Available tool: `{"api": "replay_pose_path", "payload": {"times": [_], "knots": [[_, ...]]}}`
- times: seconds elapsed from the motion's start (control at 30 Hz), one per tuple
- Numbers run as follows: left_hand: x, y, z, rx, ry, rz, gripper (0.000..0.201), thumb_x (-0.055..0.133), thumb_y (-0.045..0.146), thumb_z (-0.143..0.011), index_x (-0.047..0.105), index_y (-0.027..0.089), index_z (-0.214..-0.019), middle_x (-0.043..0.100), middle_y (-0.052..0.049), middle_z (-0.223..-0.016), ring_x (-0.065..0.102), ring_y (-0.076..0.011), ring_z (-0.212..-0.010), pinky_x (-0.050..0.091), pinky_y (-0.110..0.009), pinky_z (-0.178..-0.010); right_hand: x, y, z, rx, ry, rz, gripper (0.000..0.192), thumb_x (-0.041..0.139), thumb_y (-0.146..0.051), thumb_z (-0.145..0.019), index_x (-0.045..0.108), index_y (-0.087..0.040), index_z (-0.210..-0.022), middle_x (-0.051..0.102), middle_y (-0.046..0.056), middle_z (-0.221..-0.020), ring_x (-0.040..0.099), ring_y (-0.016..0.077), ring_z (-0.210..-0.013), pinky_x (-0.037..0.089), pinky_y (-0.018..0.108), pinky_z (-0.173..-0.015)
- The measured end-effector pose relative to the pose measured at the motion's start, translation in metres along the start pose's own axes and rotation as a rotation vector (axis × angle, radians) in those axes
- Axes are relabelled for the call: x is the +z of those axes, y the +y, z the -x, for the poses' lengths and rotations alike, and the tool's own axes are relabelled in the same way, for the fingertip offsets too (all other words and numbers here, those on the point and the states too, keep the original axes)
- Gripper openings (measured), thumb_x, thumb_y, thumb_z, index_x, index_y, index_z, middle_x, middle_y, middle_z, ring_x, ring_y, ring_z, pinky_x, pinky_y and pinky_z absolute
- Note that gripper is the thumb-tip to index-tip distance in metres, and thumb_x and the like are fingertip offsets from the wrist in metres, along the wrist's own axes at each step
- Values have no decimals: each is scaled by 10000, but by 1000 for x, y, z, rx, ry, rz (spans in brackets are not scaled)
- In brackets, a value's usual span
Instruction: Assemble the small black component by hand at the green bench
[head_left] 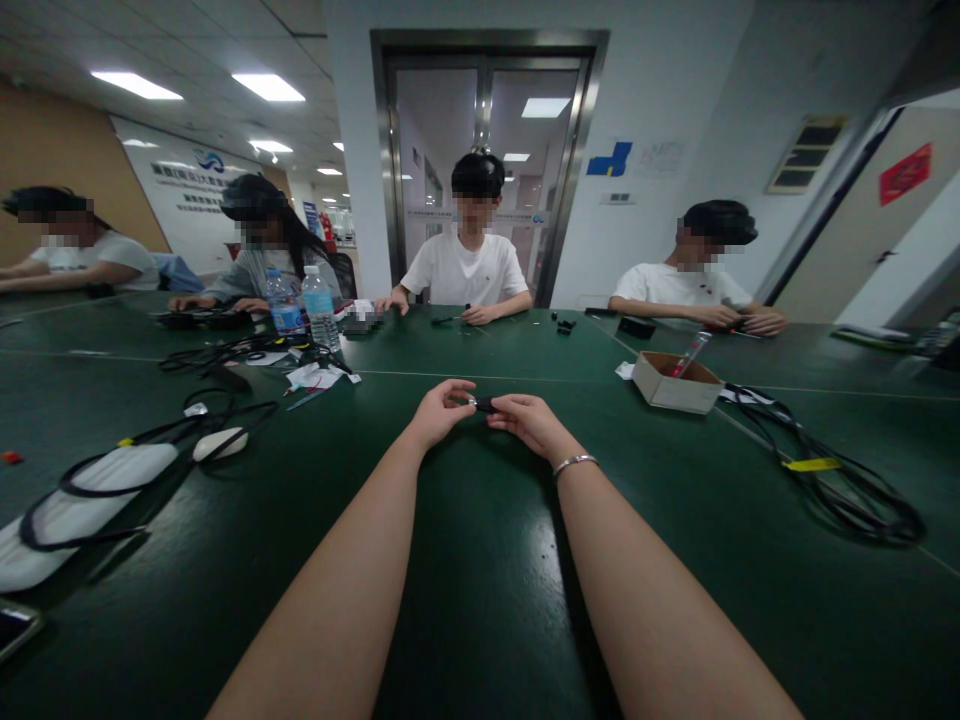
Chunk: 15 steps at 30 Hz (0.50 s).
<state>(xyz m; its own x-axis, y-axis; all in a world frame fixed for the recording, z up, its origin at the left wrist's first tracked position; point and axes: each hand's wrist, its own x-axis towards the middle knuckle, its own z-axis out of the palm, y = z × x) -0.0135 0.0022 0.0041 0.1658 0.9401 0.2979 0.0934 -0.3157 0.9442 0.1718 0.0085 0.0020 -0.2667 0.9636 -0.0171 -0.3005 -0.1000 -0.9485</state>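
Both hands meet over the green table [480,520], a little above its top, around a small black piece with a shiny end [484,405]. My left hand [442,412] pinches the shiny end between thumb and fingertips. From the other side, my right hand [531,420], with a silver bangle [575,464] at the wrist, grips the black end. Fingers cover part of the piece, and it is too small to tell its exact kind.
On the left lie a white power strip [112,490], black cables, a white mouse [220,443] and two water bottles [321,310]. At right are a cardboard box [679,385] and a coiled black cable [847,490]. Several people sit around the table, one directly opposite [472,265].
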Motion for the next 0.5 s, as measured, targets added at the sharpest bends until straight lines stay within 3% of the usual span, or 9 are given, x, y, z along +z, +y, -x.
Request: {"api": "replay_pose_path", "payload": {"times": [0.33, 0.5], "knots": [[1, -3, -3, 22, 36, -47, 342, 692, 203, -700, 625, 143, -1030, 636, -60, -893, 588, -165, -831, 442, -308, -806, 0, 0, 1, -25, -20, -41, 109, 766, -69, -709, 664, -89, -742, 665, 62, -729, 670, 149, -684, 583, 229, -691], [0, -5, -3, 49, 38, -10, 397, 723, 216, -673, 617, 144, -1048, 645, -56, -867, 594, -164, -801, 446, -305, -782, 2, -1, 0, -11, -3, -44, 113, 707, -178, -809, 657, -82, -776, 672, 103, -806, 668, 162, -695, 587, 259, -690]]}}
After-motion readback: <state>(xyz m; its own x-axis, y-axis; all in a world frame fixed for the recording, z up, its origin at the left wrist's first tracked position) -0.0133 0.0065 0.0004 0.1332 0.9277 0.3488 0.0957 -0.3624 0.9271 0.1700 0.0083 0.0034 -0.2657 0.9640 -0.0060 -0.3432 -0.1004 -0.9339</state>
